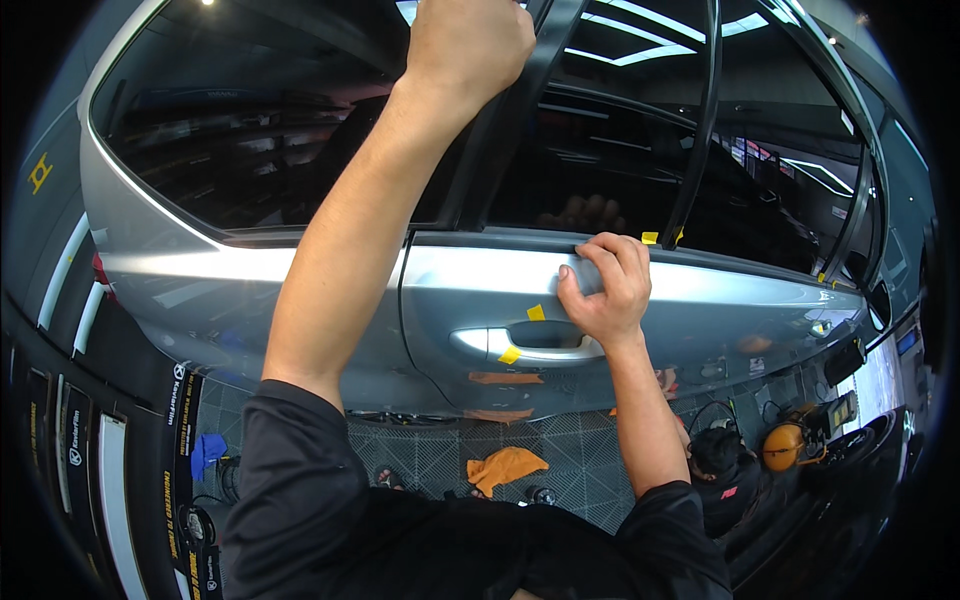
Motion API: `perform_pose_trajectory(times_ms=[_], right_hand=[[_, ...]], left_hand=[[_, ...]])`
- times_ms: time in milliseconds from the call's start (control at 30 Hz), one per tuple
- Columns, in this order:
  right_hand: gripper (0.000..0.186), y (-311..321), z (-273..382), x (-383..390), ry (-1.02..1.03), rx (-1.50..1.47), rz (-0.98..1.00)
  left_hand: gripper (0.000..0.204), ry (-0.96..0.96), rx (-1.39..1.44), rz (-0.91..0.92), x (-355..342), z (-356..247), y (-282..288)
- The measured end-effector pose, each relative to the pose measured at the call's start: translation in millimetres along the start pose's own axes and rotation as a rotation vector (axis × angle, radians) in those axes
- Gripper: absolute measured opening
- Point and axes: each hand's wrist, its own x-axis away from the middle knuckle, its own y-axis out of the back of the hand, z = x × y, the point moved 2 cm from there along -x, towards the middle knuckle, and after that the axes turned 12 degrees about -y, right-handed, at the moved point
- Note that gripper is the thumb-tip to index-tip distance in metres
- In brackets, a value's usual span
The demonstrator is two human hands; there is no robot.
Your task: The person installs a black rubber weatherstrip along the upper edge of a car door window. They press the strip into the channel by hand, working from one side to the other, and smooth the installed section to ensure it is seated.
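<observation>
Bent into a fist, my left hand (pixel 468 50) is raised to the top edge of the view, in front of the dark rear side glass and pillar. Its fingertips face away, so what they hold, if anything, is hidden. Lower and to the right, my right hand (pixel 615 290) rests on the silver car door (pixel 450 275), just under the window. Its fingers are bent against the black window trim (pixel 720 257), with the thumb apart and nothing visible between them. Below that hand is the silver door handle (pixel 545 343). Yellow tape pieces (pixel 536 313) mark the handle area.
An orange cloth (pixel 505 468) lies on the grey tiled floor (pixel 590 470). At the lower right a person in black (pixel 722 470) is low beside the car, near a round orange object (pixel 785 447). Black panels (pixel 183 470) and a blue cloth (pixel 207 452) are at left.
</observation>
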Motion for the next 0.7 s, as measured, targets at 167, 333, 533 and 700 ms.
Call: perform_pose_trajectory(times_ms=[167, 333, 533, 700], right_hand=[[0.03, -1.3, -1.6, 0.9, 0.008, -0.002, -0.013], [0.029, -1.3, -3.2, 2.1, 0.003, -0.018, -0.009], [0.029, -0.8, -2.9, 1.0, 0.001, -0.012, -0.011], [0.029, -1.4, -2.0, 1.1, -0.003, -0.012, -0.015]], left_hand=[[0.018, 0.014, -0.063, 0.032, 5.4, -8.6, 0.0], [0.018, 0.044, 0.072, 0.081, 10.9, -10.3, 8.8], [0.018, -0.037, 0.033, -0.003, -4.7, -5.2, 8.7], [0.017, 0.01, 0.059, 0.096, 2.7, -6.8, 7.6]])
